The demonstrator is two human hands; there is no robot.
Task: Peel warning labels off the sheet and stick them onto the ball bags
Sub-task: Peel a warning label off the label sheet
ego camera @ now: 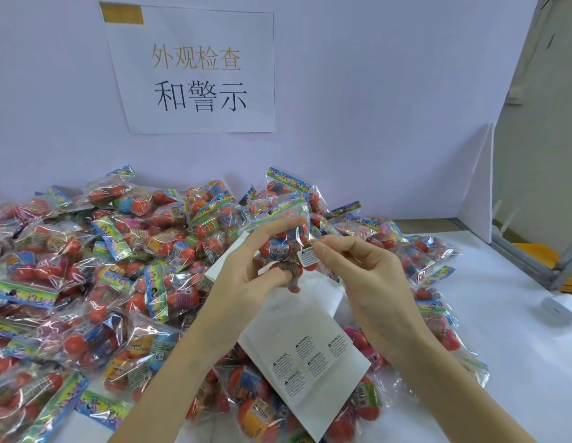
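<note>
Left hand (246, 276) cradles a ball bag (283, 238), fingers curled behind it; right hand (358, 270) pinches a warning label (308, 258) against its front.

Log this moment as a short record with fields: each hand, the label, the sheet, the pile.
left hand: holds one ball bag raised above the pile
right hand: pinches a warning label against that bag
label sheet: lies under the hands, five labels visible on it
bag pile: covers the white table, mostly to the left
wall sign: paper with Chinese text, behind the pile
</note>
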